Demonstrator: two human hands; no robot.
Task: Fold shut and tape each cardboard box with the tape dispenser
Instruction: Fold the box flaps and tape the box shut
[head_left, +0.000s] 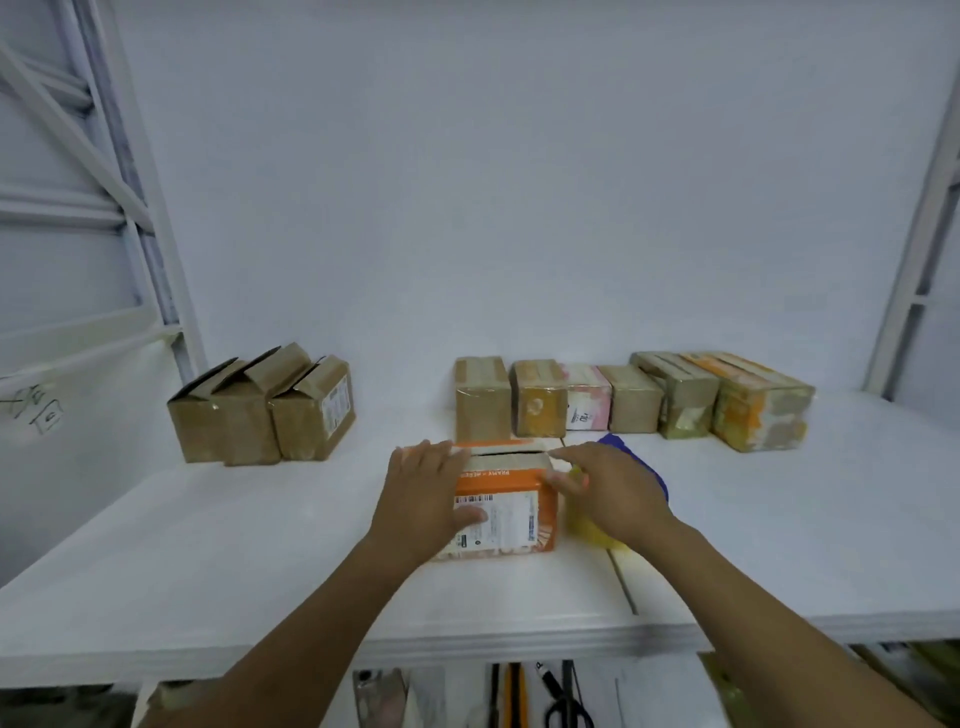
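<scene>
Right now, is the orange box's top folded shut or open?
Almost shut: the orange box has its top flaps folded down, but a dark slit shows between them. Cannot tell whether any tape is on it.

A single head-worn wide-angle camera looks forward and down from just behind the near edge of the white counter, facing the white wall at its far edge; straight edges bow toward the view's sides.
</scene>
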